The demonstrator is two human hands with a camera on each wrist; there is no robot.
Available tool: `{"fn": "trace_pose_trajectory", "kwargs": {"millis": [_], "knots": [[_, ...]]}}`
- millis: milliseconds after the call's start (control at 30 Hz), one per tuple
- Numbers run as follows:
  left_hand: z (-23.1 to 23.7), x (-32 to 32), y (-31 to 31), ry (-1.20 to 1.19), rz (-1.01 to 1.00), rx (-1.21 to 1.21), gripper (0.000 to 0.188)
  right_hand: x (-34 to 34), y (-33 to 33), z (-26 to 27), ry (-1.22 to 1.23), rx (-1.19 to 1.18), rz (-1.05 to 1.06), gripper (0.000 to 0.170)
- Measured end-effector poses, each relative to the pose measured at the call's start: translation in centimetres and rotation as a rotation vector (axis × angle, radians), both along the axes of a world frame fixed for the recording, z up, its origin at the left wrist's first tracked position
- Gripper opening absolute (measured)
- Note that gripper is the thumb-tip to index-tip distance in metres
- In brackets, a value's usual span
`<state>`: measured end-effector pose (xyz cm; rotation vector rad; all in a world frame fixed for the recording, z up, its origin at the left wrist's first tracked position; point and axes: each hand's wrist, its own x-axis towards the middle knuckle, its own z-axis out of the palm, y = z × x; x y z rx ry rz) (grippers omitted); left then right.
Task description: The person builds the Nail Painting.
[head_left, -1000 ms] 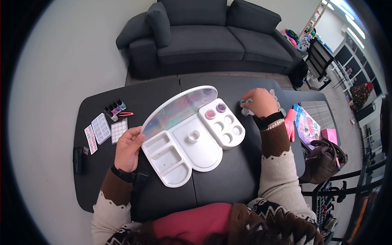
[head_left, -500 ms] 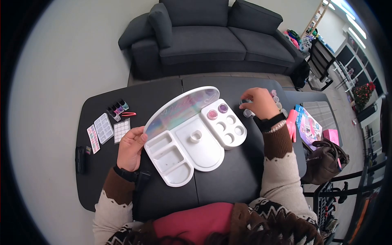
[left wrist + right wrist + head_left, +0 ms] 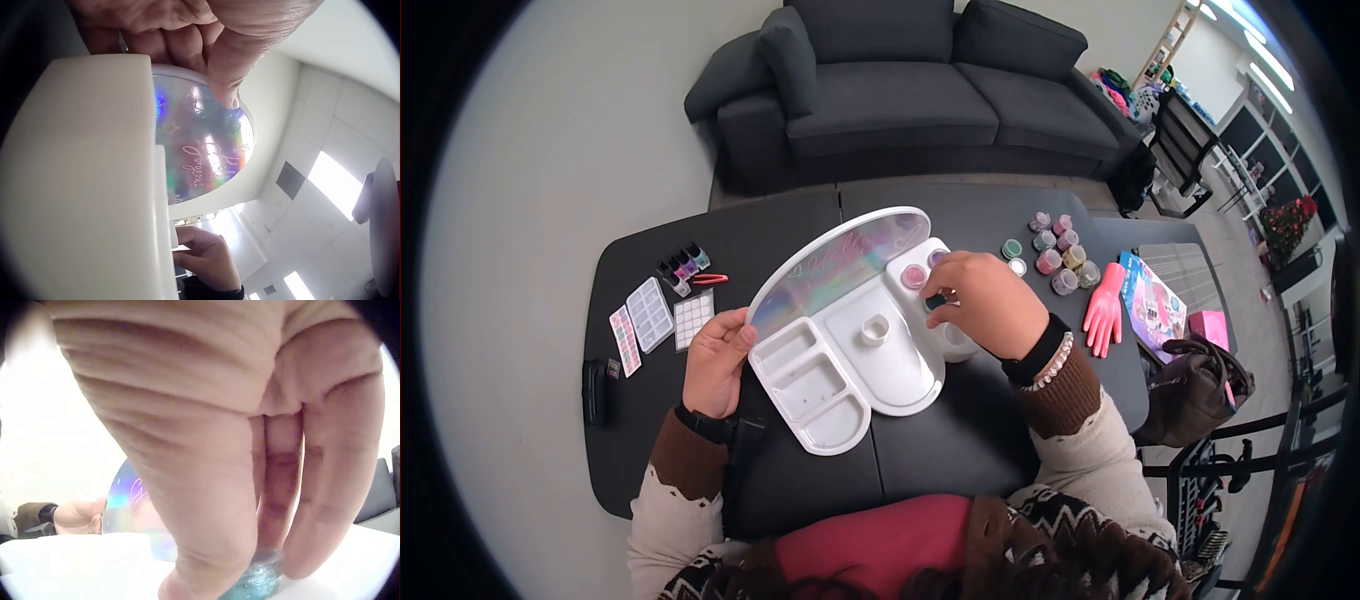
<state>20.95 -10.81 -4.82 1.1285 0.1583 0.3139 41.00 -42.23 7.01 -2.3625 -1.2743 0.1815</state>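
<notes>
A white vanity organizer (image 3: 887, 375) stands on the black table, its curved iridescent back panel (image 3: 840, 265) upright at the rear. My left hand (image 3: 716, 362) grips that panel's left end, thumb on the front face and fingers behind. Over the organizer's right block of round wells, my right hand (image 3: 990, 298) pinches a small clear jar of teal glitter (image 3: 257, 582) between thumb and fingers. A pink glitter jar (image 3: 914, 276) and a purple one (image 3: 938, 257) sit in the rear wells. The right hand covers some wells in the head view.
Several glitter jars (image 3: 1068, 258) cluster at the back right, with a green jar (image 3: 1012, 248) apart from them. Beside them lie a pink practice hand (image 3: 1104, 312) and a printed box (image 3: 1152, 308). Nail polish bottles (image 3: 682, 268), red tweezers (image 3: 710, 279) and a compartment tray (image 3: 649, 315) lie left.
My right hand has come left from the loose jars to the organizer's wells, bringing the teal jar. The left hand keeps its hold on the panel.
</notes>
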Motion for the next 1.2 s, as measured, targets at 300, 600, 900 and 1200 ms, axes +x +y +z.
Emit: {"fn": "trace_pose_trajectory", "kwargs": {"millis": [300, 600, 900, 1200], "knots": [[0.4, 0.1, -0.5, -0.007, 0.034, -0.056, 0.028, 7.2, -4.4, 0.0, -0.194, 0.142, -0.303, 0.023], [0.5, 0.0, -0.4, -0.007, 0.024, -0.046, 0.029, 10.8, -6.5, -4.6, -0.34, -0.131, -0.626, 0.024], [0.3, 0.0, -0.3, 0.01, 0.025, -0.041, 0.028, 4.2, -3.6, 1.9, 0.067, 0.121, -0.111, 0.024], [-0.1, -0.2, 0.1, -0.001, 0.001, -0.008, 0.028, 1.8, -1.9, 0.7, -0.088, -0.045, -0.069, 0.022]]}}
